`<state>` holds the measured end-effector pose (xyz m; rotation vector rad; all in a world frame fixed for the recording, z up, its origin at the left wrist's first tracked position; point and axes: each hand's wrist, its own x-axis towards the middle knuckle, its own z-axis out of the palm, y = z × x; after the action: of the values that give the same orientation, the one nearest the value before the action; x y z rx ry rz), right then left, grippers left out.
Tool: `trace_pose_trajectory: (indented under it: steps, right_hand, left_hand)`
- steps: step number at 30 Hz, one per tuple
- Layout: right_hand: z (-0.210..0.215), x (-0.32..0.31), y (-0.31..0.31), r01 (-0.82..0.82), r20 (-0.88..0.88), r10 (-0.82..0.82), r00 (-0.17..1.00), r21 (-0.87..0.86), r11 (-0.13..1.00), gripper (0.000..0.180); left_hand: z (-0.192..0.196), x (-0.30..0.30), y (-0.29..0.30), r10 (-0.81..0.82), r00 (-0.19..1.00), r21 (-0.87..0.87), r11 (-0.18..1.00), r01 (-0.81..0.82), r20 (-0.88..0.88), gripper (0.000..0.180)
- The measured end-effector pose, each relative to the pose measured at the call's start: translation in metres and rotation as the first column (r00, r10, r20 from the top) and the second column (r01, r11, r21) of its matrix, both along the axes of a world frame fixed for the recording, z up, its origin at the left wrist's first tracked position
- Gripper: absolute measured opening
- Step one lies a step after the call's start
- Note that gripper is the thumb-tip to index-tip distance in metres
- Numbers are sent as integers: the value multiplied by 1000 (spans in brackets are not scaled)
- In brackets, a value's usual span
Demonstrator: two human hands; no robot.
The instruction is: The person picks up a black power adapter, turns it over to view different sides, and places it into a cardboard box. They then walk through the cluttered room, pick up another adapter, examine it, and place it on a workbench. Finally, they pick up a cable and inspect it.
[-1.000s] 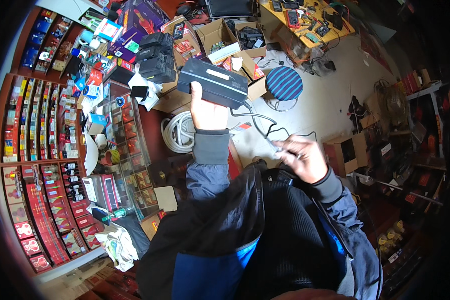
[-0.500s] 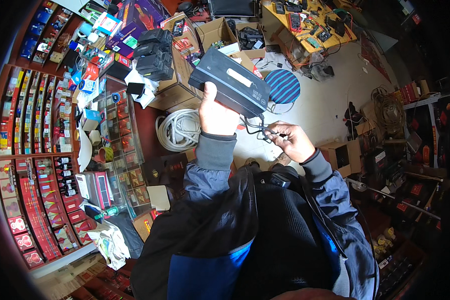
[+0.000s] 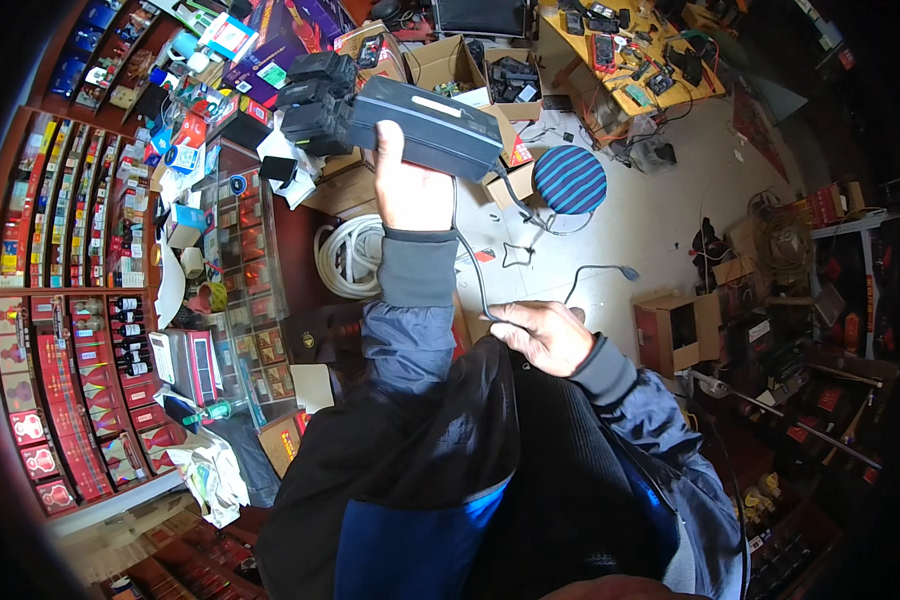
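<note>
My left hand point(image 3: 417, 192) is wrapped round a black box-shaped power adapter point(image 3: 428, 128), thumb along its near side. It is held up and tilted, with a pale label strip on top. A dark cord point(image 3: 475, 262) runs down from beside the adapter to my right hand point(image 3: 542, 335), which pinches it low in front of my jacket. Beyond that hand a loose end of cord with a dark plug point(image 3: 628, 272) hangs over the floor. Another lead point(image 3: 511, 188) leaves the adapter's right end and droops toward the stool.
A round blue-striped stool point(image 3: 570, 180) stands ahead. White coiled cable point(image 3: 350, 262) lies left of centre, beside a glass counter point(image 3: 240, 290). Black blocky cases point(image 3: 315, 105) are stacked behind the adapter. Open cartons point(image 3: 448, 68) and a yellow workbench point(image 3: 630, 60) with tools stand farther off.
The bunched cord has been drawn out. My right hand has moved down and toward me, while the left hand has shifted slightly left and up with the adapter.
</note>
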<state>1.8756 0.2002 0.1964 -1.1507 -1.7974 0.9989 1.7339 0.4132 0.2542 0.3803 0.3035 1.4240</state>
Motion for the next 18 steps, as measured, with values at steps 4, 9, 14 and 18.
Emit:
trace_pose_trajectory:
  steps: [4,9,14,18]
  right_hand:
    - [-67,26,12,119,405,-20,914,-220,968,36]
    - [-69,63,-4,366,397,-269,878,-192,911,49]
    - [-2,69,10,404,-168,-498,851,-397,824,52]
    - [33,53,25,302,-430,-406,806,-291,908,104]
  left_hand:
    - [16,-2,-8,-11,1000,-65,998,12,13,57]
    - [19,-6,-28,-66,991,-54,997,61,-113,58]
    - [0,7,-56,-240,953,-146,966,214,-188,54]
    - [-13,26,-88,-372,883,-31,925,380,-285,52]
